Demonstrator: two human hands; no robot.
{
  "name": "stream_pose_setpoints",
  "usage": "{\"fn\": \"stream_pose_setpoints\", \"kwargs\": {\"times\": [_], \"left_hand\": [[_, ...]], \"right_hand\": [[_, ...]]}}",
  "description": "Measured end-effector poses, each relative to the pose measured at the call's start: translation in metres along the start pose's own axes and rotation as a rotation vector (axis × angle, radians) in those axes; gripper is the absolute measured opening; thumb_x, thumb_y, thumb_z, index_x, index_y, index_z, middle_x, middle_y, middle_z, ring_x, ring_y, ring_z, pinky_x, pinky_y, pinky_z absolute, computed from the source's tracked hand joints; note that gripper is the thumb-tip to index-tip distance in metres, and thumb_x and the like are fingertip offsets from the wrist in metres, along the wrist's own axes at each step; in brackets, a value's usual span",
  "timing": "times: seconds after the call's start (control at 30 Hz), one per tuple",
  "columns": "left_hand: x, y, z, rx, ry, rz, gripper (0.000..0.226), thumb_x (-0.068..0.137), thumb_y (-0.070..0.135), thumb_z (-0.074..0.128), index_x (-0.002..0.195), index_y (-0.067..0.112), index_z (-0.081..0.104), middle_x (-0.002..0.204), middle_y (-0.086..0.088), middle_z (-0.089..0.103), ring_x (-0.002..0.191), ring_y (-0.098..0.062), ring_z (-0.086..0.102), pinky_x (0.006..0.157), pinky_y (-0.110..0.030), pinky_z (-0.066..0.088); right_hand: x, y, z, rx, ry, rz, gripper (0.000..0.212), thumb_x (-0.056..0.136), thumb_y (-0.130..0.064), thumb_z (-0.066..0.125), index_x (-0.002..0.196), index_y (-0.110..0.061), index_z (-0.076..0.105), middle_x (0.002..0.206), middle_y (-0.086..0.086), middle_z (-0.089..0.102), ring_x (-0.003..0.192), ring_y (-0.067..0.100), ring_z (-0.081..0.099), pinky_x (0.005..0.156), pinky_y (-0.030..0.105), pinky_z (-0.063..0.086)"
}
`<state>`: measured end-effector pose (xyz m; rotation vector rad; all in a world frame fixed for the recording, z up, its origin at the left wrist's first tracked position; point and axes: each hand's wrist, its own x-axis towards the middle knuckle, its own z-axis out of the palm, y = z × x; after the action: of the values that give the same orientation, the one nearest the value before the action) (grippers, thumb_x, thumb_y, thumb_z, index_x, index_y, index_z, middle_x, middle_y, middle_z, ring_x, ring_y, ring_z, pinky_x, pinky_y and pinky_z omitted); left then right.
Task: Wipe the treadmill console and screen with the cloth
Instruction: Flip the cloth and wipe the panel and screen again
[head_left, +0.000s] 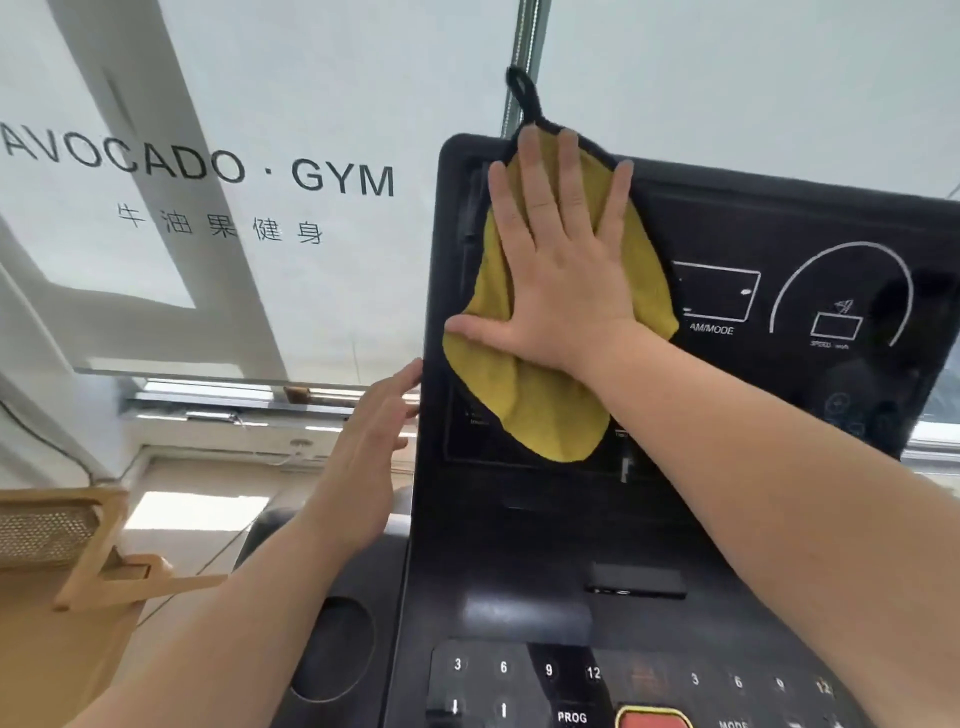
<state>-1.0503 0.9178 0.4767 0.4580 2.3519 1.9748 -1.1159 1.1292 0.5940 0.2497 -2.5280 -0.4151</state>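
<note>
The cloth (545, 405), yellow with a dark edge and a hanging loop, is pressed flat against the upper left of the screen (779, 234) by the right hand (561, 270). That hand is spread open, palm down and fingers splayed, so nothing is gripped; the cloth is merely pinned between palm and glass, presumably so that a broad patch is covered and pressure is spread evenly during each stroke. The loop is seen standing above the console's top edge, and the cloth's lower lobe hangs free below the wrist. The left hand (374, 447) is held open and empty at the left side of the console (519, 545), its fingertips touching that edge, probably to steady the panel against the push. The keypad (524, 670) lower down is judged as yet unwiped.
</note>
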Motion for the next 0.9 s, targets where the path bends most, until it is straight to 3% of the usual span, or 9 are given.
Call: {"fn": "stream_pose_setpoints", "kwargs": {"times": [0.03,0.07,0.13,0.17,0.37,0.47,0.7,0.9], "left_hand": [[0.000,-0.003,0.000,-0.007,0.009,0.017,0.042,0.107,0.034,0.032,0.147,0.046,0.038,0.147,0.023,0.049,0.128,-0.004,0.054,0.107,-0.050,0.044],[0.000,-0.004,0.000,-0.048,0.026,0.013,0.042,0.105,0.047,0.033,0.147,0.049,0.036,0.145,0.022,0.051,0.126,-0.006,0.055,0.105,-0.049,0.045],[0.001,-0.003,0.003,-0.136,0.081,-0.008,0.067,0.083,0.086,0.032,0.144,0.058,0.033,0.142,0.020,0.054,0.125,-0.010,0.057,0.101,-0.044,0.044],[0.001,-0.002,0.005,-0.153,0.093,-0.015,0.077,0.073,0.095,0.032,0.142,0.062,0.032,0.141,0.020,0.054,0.124,-0.011,0.057,0.099,-0.042,0.044],[0.004,0.000,0.003,-0.155,0.063,-0.027,0.081,0.073,0.095,0.033,0.141,0.054,0.044,0.138,0.019,0.059,0.125,-0.010,0.057,0.103,-0.049,0.046],[0.002,0.005,-0.001,-0.183,0.006,-0.061,0.085,0.068,0.098,0.033,0.138,0.052,0.050,0.140,0.017,0.058,0.128,-0.008,0.055,0.107,-0.052,0.045],[-0.006,0.009,-0.003,-0.160,-0.042,-0.025,0.116,0.060,0.102,0.042,0.151,0.030,0.036,0.152,0.006,0.046,0.134,-0.005,0.049,0.111,-0.048,0.044],[-0.014,-0.002,0.000,-0.234,-0.035,-0.026,0.107,0.069,0.097,0.041,0.153,0.031,0.034,0.152,0.013,0.049,0.140,-0.007,0.045,0.111,-0.048,0.042]], "right_hand": [[0.001,-0.001,0.000,-0.019,0.000,-0.056,0.128,0.074,-0.100,0.026,0.165,-0.014,-0.002,0.172,0.017,-0.007,0.157,0.044,-0.007,0.117,0.077,0.001],[-0.001,-0.004,0.001,-0.037,0.000,-0.113,0.125,0.076,-0.099,0.026,0.165,-0.015,-0.002,0.172,0.016,-0.008,0.157,0.043,-0.008,0.117,0.077,0.001],[-0.013,-0.012,0.010,-0.063,-0.003,-0.228,0.118,0.080,-0.096,0.024,0.165,-0.018,-0.004,0.173,0.013,-0.009,0.157,0.042,-0.011,0.117,0.077,-0.001],[-0.024,-0.017,0.016,-0.064,-0.010,-0.285,0.115,0.082,-0.094,0.024,0.164,-0.019,-0.006,0.173,0.012,-0.010,0.157,0.041,-0.012,0.116,0.077,-0.002],[-0.116,-0.037,0.066,-0.077,-0.081,-0.616,0.099,0.092,-0.081,0.032,0.166,-0.022,0.002,0.173,0.006,-0.006,0.158,0.035,-0.012,0.119,0.070,-0.015],[-0.116,-0.018,0.066,-0.073,-0.083,-0.737,0.095,0.093,-0.079,0.034,0.166,-0.024,0.006,0.174,0.002,-0.001,0.159,0.030,-0.010,0.122,0.064,-0.015],[0.012,0.045,-0.005,-0.144,0.029,-0.501,0.111,0.083,-0.094,0.026,0.166,-0.023,0.006,0.174,0.008,0.003,0.159,0.036,-0.001,0.122,0.068,-0.008],[0.025,0.032,-0.009,-0.173,0.057,-0.400,0.120,0.078,-0.098,0.024,0.166,-0.018,0.003,0.173,0.012,-0.001,0.157,0.044,-0.003,0.121,0.072,-0.001]]}}
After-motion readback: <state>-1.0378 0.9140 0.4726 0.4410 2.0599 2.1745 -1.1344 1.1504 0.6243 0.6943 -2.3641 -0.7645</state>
